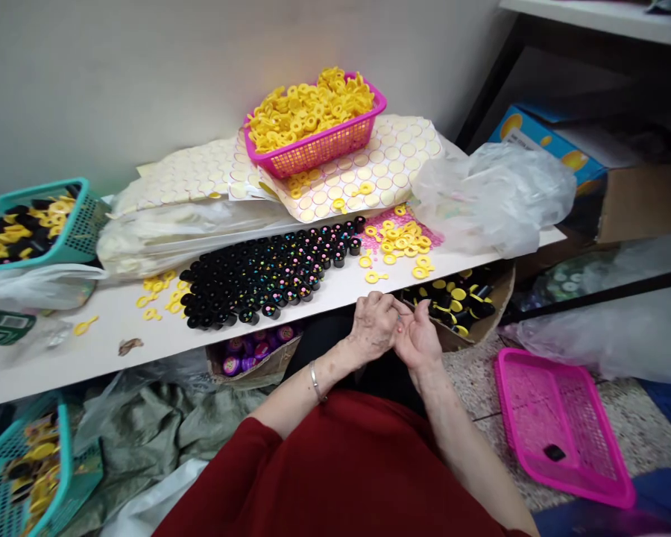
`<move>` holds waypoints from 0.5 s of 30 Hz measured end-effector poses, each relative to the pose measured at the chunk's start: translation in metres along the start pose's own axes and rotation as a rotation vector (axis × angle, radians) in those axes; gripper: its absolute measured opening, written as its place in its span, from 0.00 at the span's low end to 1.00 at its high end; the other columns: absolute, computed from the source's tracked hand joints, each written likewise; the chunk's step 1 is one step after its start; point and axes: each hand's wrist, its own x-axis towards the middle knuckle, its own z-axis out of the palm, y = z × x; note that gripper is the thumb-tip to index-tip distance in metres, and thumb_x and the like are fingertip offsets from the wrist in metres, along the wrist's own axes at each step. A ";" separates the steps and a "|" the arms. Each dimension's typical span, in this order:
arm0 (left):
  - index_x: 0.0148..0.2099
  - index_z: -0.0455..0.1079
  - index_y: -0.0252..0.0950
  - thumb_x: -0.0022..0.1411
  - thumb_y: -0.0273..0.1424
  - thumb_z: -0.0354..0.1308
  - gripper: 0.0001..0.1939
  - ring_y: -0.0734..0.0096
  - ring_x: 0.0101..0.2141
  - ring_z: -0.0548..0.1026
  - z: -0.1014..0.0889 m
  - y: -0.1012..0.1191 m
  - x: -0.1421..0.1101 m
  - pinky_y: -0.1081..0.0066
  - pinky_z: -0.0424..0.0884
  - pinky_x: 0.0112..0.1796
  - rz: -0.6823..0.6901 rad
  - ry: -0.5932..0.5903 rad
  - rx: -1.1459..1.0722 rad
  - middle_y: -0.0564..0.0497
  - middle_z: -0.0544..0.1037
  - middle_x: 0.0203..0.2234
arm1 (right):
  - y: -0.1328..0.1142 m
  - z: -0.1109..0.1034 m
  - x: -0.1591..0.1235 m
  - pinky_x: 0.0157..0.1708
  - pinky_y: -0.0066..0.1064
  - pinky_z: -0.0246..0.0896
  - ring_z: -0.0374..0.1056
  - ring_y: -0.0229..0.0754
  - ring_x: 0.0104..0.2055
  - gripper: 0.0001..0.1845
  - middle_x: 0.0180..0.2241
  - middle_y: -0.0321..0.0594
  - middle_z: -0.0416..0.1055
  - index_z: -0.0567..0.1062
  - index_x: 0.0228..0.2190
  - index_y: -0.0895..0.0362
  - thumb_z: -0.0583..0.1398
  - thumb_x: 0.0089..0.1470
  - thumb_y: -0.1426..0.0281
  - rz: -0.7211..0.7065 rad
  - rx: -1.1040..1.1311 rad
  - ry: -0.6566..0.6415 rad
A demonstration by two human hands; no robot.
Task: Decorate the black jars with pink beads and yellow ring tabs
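My right hand (420, 337) is held palm up and cupped at the table's front edge, with a few tiny coloured beads (400, 328) in its palm. Over its fingers my left hand (374, 322) bends down, fingertips pinched together at the palm; what they pinch is hidden. Just beyond stand rows of small black caps (268, 272), the right-hand ones dotted with coloured beads inside. Yellow ring-shaped pieces (402, 240) lie to the right of them, on and around a patch of pink beads (372, 237).
A pink basket (318, 158) heaped with yellow rings sits on sticker sheets (408, 142) at the back. Plastic bags (492, 198) lie to the right. Below the edge are a box of black-and-yellow pieces (497, 306) and an overturned-looking pink tray (615, 462). Teal baskets (81, 224) stand left.
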 end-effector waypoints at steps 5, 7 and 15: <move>0.34 0.71 0.34 0.59 0.28 0.53 0.06 0.63 0.40 0.65 0.005 -0.004 -0.002 0.64 0.64 0.35 -0.022 0.053 -0.059 0.45 0.72 0.38 | 0.005 0.000 0.008 0.24 0.26 0.68 0.66 0.34 0.22 0.27 0.23 0.34 0.72 0.75 0.39 0.56 0.49 0.57 0.48 0.006 -0.018 0.019; 0.33 0.70 0.35 0.60 0.26 0.51 0.07 0.65 0.40 0.66 0.006 -0.012 0.001 0.65 0.65 0.38 -0.058 0.123 -0.184 0.46 0.72 0.40 | 0.006 0.003 0.011 0.23 0.25 0.67 0.66 0.33 0.22 0.26 0.24 0.35 0.71 0.75 0.37 0.58 0.50 0.58 0.50 -0.002 0.011 0.037; 0.30 0.65 0.35 0.62 0.26 0.45 0.10 0.71 0.29 0.69 0.013 -0.055 0.062 0.72 0.65 0.32 -0.421 0.047 -0.465 0.50 0.71 0.25 | 0.004 -0.010 0.010 0.15 0.16 0.59 0.63 0.28 0.22 0.04 0.27 0.37 0.70 0.72 0.29 0.58 0.60 0.50 0.78 -0.006 -0.032 0.198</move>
